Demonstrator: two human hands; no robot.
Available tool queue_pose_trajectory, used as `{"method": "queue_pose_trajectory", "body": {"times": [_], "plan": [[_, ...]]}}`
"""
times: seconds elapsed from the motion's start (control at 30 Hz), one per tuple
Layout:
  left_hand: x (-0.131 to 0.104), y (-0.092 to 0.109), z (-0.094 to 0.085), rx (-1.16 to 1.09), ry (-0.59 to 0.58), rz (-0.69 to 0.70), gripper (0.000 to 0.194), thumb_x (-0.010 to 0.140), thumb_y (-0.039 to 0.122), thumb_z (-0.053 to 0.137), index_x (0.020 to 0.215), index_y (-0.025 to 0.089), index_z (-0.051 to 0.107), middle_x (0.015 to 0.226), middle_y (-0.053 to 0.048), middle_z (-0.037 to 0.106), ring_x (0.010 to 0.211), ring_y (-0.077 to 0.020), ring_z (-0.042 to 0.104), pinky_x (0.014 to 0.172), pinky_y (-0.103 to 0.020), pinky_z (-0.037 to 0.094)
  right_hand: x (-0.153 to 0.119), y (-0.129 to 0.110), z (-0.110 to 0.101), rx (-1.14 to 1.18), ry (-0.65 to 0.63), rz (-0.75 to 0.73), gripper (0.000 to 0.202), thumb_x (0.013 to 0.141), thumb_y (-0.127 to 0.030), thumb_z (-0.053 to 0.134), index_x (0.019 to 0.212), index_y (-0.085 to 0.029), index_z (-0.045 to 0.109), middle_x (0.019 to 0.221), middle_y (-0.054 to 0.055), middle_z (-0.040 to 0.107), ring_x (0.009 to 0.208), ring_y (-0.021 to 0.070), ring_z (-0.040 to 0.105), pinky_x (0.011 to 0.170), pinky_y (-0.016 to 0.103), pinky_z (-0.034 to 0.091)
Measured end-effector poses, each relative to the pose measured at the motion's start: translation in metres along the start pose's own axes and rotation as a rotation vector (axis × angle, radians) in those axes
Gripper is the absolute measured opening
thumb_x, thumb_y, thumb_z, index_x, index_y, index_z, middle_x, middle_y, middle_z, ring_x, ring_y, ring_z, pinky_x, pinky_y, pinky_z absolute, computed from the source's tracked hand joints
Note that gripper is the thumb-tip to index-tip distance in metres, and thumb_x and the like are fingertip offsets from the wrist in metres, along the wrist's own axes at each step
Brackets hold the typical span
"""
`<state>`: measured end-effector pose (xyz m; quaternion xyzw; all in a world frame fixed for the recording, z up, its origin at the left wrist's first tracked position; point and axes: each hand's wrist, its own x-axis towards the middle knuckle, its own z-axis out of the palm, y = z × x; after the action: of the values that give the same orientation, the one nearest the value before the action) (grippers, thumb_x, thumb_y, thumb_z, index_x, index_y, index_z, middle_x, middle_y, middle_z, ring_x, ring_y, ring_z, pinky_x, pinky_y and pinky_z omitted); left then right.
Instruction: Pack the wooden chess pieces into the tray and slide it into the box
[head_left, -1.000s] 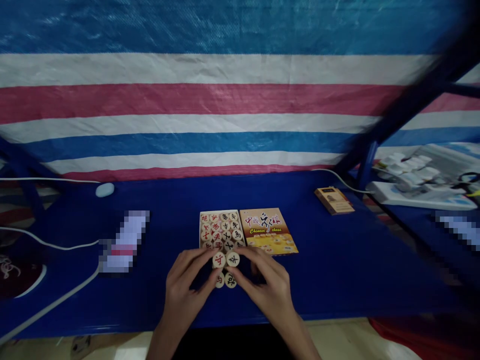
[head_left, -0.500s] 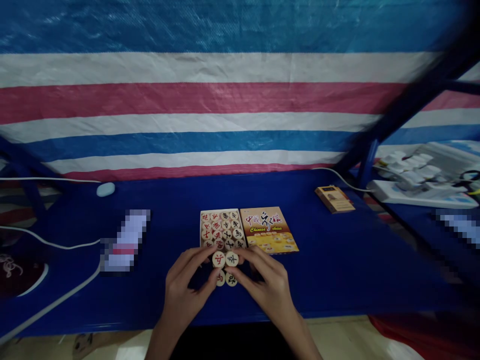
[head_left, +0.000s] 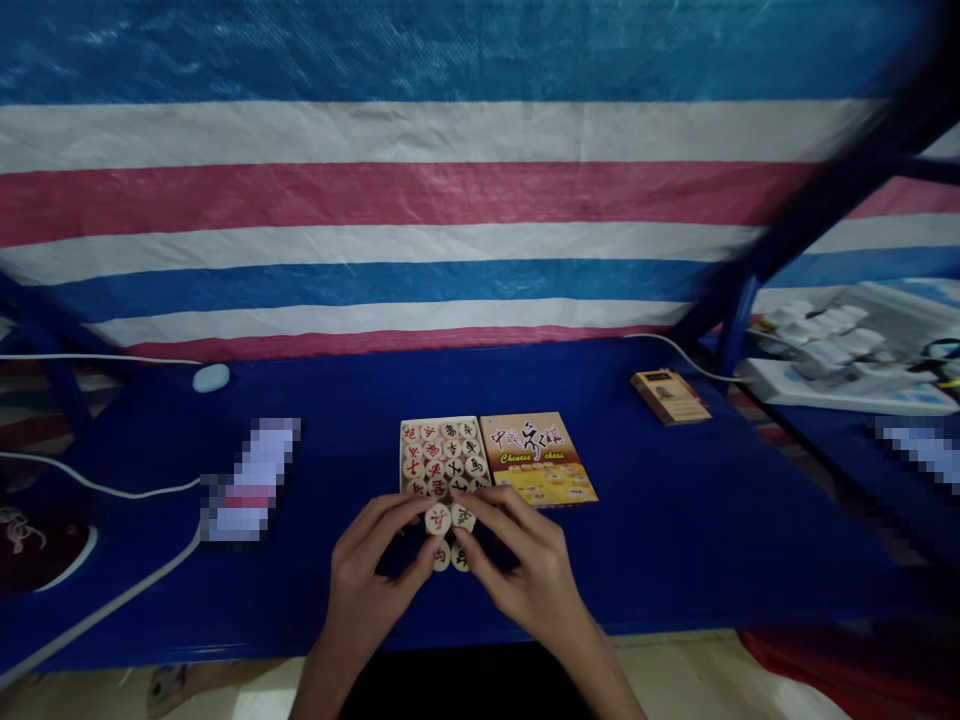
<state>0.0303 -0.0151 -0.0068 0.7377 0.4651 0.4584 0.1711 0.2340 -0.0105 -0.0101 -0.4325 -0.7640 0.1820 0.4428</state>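
Note:
My left hand (head_left: 381, 555) pinches a round Chinese chess piece with a red character (head_left: 438, 518) between thumb and fingers. Beside it, a piece with a black character (head_left: 466, 516) is in the curled fingers of my right hand (head_left: 529, 560), whose fingertips partly cover it. Two more pieces, a red-marked one (head_left: 442, 556) and a black-marked one (head_left: 460, 557), lie just below, nearer me. Beyond my fingers is an open box (head_left: 403, 448) with rows of red and black pieces; my hands hide its near edge. The printed Chinese chess lid (head_left: 536, 455) lies against its right side.
All this is on a blue table (head_left: 675, 530). A phone (head_left: 253, 480) with a cable lies left, a pale rounded object (head_left: 211, 378) behind it. A small brown box (head_left: 670, 397) sits back right. Further right is a white power strip (head_left: 847, 388) with plugs. Striped sheeting hangs behind.
My right hand has shifted slightly left, its fingertips now covering more of the black-marked piece and reaching the gap beside the red one. My left hand has hardly moved.

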Motion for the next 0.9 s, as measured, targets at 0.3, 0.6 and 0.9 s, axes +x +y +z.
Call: {"method": "queue_pose_trajectory", "body": {"times": [0.3,0.6,0.9], "plan": [[0.0014,-0.0009,0.0014,-0.022,0.006,-0.025,0.033,0.090,0.016,0.068,0.121,0.028,0.066,0.109,-0.002,0.070,0.089,-0.0135,0.067,0.078,-0.028,0.058,-0.0007,-0.0024,0.0000,-0.014,0.002,0.017,0.051,0.094,-0.016,0.062,0.143,-0.028,0.054,0.124,0.006,0.067,0.113,0.0189,0.065,0.095,0.035,0.058],[0.0004,0.0004,0.0008,-0.022,0.011,-0.037,0.033,0.091,0.016,0.068,0.122,0.028,0.067,0.110,-0.003,0.071,0.091,-0.0143,0.068,0.079,-0.030,0.059,-0.0001,-0.0015,-0.0003,0.033,0.028,0.067,0.041,0.094,-0.018,0.063,0.134,-0.028,0.060,0.119,0.005,0.071,0.103,0.0182,0.069,0.088,0.034,0.060],[0.0017,-0.0009,0.0008,-0.026,0.009,-0.053,0.033,0.091,0.018,0.068,0.122,0.030,0.067,0.112,-0.002,0.071,0.095,-0.0139,0.069,0.082,-0.029,0.059,0.0003,0.0000,0.0012,0.021,0.004,0.044,0.044,0.095,-0.017,0.061,0.138,-0.029,0.057,0.122,0.005,0.069,0.113,0.0189,0.067,0.093,0.034,0.059]]}}
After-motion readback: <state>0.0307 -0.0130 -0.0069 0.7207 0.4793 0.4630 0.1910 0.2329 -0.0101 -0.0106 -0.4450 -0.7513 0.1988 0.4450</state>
